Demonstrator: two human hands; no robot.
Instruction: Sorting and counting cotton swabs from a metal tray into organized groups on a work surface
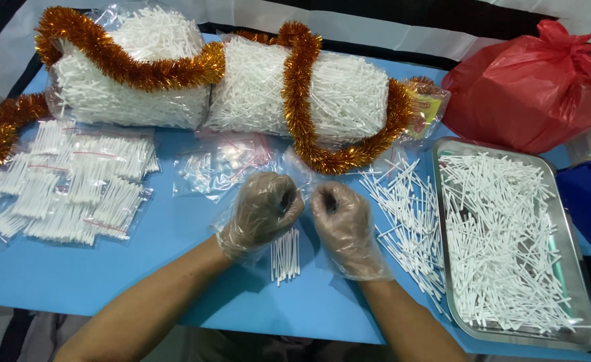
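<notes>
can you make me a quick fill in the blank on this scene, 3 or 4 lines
1. Both hands, left hand and right hand, wear clear plastic ____.
2. The tray of white sticks lies on the person's ____ side.
3. The tinsel draped over the big bags is ____ in colour.
4. The tied bag behind the tray is ____.

Missing words: gloves; right; orange-gold; red

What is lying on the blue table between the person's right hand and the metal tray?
In the head view, loose white swabs lie scattered on the blue table between the right hand and the metal tray.
</notes>
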